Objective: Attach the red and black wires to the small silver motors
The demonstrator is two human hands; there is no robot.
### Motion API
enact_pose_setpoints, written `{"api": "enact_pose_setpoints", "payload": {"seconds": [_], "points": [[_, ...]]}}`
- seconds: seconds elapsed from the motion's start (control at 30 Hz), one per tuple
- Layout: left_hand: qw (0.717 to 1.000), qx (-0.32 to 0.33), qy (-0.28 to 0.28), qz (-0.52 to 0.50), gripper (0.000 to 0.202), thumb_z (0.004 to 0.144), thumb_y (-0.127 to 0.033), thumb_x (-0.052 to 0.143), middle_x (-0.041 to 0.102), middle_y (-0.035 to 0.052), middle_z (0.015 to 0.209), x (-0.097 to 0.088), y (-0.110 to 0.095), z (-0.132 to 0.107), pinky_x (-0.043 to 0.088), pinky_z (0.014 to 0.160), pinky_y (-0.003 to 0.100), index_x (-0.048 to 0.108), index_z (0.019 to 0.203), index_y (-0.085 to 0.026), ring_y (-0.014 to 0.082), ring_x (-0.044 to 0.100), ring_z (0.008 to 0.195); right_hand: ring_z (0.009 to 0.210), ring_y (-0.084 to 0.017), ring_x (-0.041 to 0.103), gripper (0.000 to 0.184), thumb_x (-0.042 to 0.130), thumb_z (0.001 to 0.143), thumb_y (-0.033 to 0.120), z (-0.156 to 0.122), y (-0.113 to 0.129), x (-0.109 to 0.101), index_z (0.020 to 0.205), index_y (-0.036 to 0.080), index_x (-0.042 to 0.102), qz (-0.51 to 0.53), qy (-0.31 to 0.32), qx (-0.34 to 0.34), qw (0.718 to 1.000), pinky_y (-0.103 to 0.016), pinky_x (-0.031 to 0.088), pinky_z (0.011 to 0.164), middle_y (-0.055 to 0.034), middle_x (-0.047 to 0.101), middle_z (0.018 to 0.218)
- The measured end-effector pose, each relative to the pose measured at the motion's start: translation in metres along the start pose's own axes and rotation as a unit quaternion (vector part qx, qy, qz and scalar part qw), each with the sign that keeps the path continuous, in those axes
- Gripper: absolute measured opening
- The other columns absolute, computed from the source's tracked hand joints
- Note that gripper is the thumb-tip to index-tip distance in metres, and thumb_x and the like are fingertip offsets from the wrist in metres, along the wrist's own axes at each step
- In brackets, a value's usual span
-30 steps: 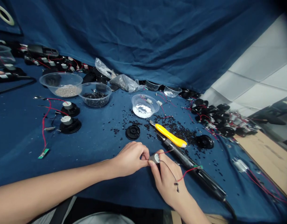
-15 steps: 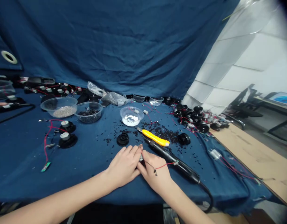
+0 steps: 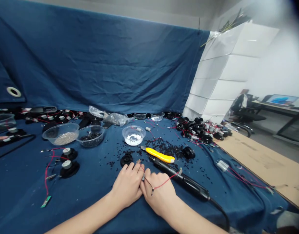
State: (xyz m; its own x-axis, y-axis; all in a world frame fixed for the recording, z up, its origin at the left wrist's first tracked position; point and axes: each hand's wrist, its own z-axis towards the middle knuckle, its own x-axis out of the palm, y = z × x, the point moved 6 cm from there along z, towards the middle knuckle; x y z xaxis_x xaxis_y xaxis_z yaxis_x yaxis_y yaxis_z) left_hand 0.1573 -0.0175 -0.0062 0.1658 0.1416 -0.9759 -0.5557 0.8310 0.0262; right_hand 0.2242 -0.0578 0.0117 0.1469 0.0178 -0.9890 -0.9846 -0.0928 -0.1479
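My left hand (image 3: 127, 184) and my right hand (image 3: 159, 190) meet at the front of the blue cloth, fingers closed round a small wired part, seemingly a motor (image 3: 143, 177). Most of it is hidden by the fingers. A red wire (image 3: 165, 183) from it crosses the back of my right hand towards a small connector piece (image 3: 180, 171); a dark wire end lies on that hand too. Just beyond my left fingers sits a round black plastic cap (image 3: 126, 160). Past my right hand lie a black corded electric screwdriver or similar tool (image 3: 180, 178) and a yellow utility knife (image 3: 160, 155).
Clear tubs hold white bits (image 3: 134, 136), black bits (image 3: 90, 136) and pale bits (image 3: 63, 134). Small black pieces (image 3: 164, 148) are scattered beyond the knife. Two motors on black bases (image 3: 68, 164) stand left; a heap of wired parts (image 3: 200, 128) lies right. Another person's finger (image 3: 0, 138) shows at the left edge.
The view has tilted up, so the table sits lower in the picture. Both hands stay together on the same part; the wire over my right hand has shifted slightly.
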Motion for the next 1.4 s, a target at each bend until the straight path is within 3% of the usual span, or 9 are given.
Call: {"api": "enact_pose_setpoints", "payload": {"seconds": [0.13, 0.43, 0.57, 0.67, 0.77, 0.93, 1.07, 1.23, 1.4], "points": [[1.0, 0.009, -0.002, 0.002, 0.041, 0.085, -0.022, 0.048, 0.066, 0.0163, 0.119, 0.003, 0.001, 0.002, 0.049, 0.083, 0.044, 0.06, 0.121, -0.007, 0.0322, 0.058, 0.105, 0.066, -0.015, 0.065, 0.017, 0.051, 0.099, 0.024, 0.001, -0.001, -0.005, 0.104, 0.011, 0.062, -0.011, 0.022, -0.005, 1.0, -0.029, 0.053, 0.06, -0.0038, 0.067, 0.086], [1.0, 0.011, -0.008, -0.004, 0.036, 0.089, -0.027, 0.048, 0.065, 0.0162, 0.114, 0.011, 0.01, 0.0, 0.048, 0.082, 0.043, 0.061, 0.115, -0.005, 0.0323, 0.056, 0.106, 0.066, -0.024, 0.068, 0.031, 0.042, 0.099, 0.022, 0.008, 0.004, 0.004, 0.114, -0.001, 0.056, -0.023, 0.016, -0.028, 0.999, -0.031, 0.045, 0.055, -0.0173, 0.069, 0.08], [1.0, 0.006, -0.005, -0.001, 0.034, 0.089, -0.034, 0.054, 0.064, 0.0129, 0.113, 0.012, 0.013, 0.0, 0.048, 0.085, 0.042, 0.06, 0.112, -0.009, 0.0287, 0.056, 0.108, 0.071, -0.025, 0.068, 0.032, 0.039, 0.1, 0.022, 0.007, 0.004, 0.007, 0.119, 0.001, 0.055, -0.039, 0.019, -0.047, 0.998, -0.031, 0.044, 0.056, -0.0218, 0.069, 0.093], [1.0, 0.016, -0.004, 0.005, 0.034, 0.09, -0.039, 0.057, 0.063, 0.0102, 0.111, 0.01, 0.01, 0.002, 0.05, 0.082, 0.039, 0.059, 0.111, -0.012, 0.0251, 0.058, 0.104, 0.074, -0.027, 0.069, 0.032, 0.041, 0.099, 0.024, 0.005, 0.0, 0.006, 0.12, 0.005, 0.056, -0.047, 0.029, -0.051, 0.997, -0.032, 0.044, 0.055, -0.0195, 0.069, 0.099], [1.0, 0.023, -0.009, 0.015, 0.031, 0.091, -0.038, 0.057, 0.062, 0.0088, 0.108, 0.007, 0.005, 0.003, 0.051, 0.079, 0.038, 0.06, 0.108, -0.013, 0.0233, 0.06, 0.099, 0.069, -0.027, 0.068, 0.037, 0.042, 0.1, 0.032, 0.003, -0.005, 0.001, 0.119, 0.004, 0.057, -0.049, 0.034, -0.02, 0.998, -0.033, 0.043, 0.055, -0.0164, 0.07, 0.089], [0.999, 0.025, -0.005, 0.033, 0.022, 0.091, -0.034, 0.058, 0.062, 0.0057, 0.097, 0.002, -0.002, 0.006, 0.051, 0.077, 0.036, 0.06, 0.097, -0.013, 0.0207, 0.06, 0.092, 0.063, -0.02, 0.066, 0.027, 0.046, 0.1, 0.03, 0.002, -0.007, -0.006, 0.099, 0.008, 0.062, -0.043, 0.042, 0.013, 0.998, -0.029, 0.046, 0.054, -0.0084, 0.067, 0.075], [0.999, 0.03, 0.005, 0.046, 0.02, 0.091, -0.033, 0.059, 0.062, 0.0047, 0.092, 0.001, -0.005, 0.008, 0.051, 0.075, 0.035, 0.06, 0.094, -0.014, 0.0195, 0.06, 0.088, 0.065, -0.014, 0.063, 0.025, 0.049, 0.101, 0.032, 0.001, -0.008, -0.009, 0.099, 0.011, 0.062, -0.05, 0.054, 0.006, 0.997, -0.028, 0.052, 0.06, -0.0024, 0.064, 0.079], [0.997, 0.046, 0.013, 0.062, 0.026, 0.092, -0.038, 0.057, 0.062, 0.0061, 0.098, -0.001, -0.007, 0.008, 0.051, 0.076, 0.036, 0.06, 0.101, -0.014, 0.0208, 0.06, 0.091, 0.068, -0.014, 0.064, 0.028, 0.053, 0.099, 0.037, 0.001, -0.012, -0.008, 0.097, 0.011, 0.062, -0.074, 0.082, 0.0, 0.994, -0.03, 0.055, 0.064, -0.0022, 0.064, 0.082], [0.994, 0.066, 0.022, 0.082, 0.032, 0.092, -0.043, 0.057, 0.063, 0.0064, 0.097, -0.005, -0.003, 0.013, 0.052, 0.076, 0.037, 0.06, 0.102, -0.013, 0.0207, 0.062, 0.09, 0.075, -0.015, 0.064, 0.02, 0.058, 0.097, 0.03, 0.002, -0.006, -0.004, 0.101, 0.012, 0.062, -0.099, 0.101, -0.046, 0.989, -0.03, 0.056, 0.067, -0.0036, 0.064, 0.09]]}}
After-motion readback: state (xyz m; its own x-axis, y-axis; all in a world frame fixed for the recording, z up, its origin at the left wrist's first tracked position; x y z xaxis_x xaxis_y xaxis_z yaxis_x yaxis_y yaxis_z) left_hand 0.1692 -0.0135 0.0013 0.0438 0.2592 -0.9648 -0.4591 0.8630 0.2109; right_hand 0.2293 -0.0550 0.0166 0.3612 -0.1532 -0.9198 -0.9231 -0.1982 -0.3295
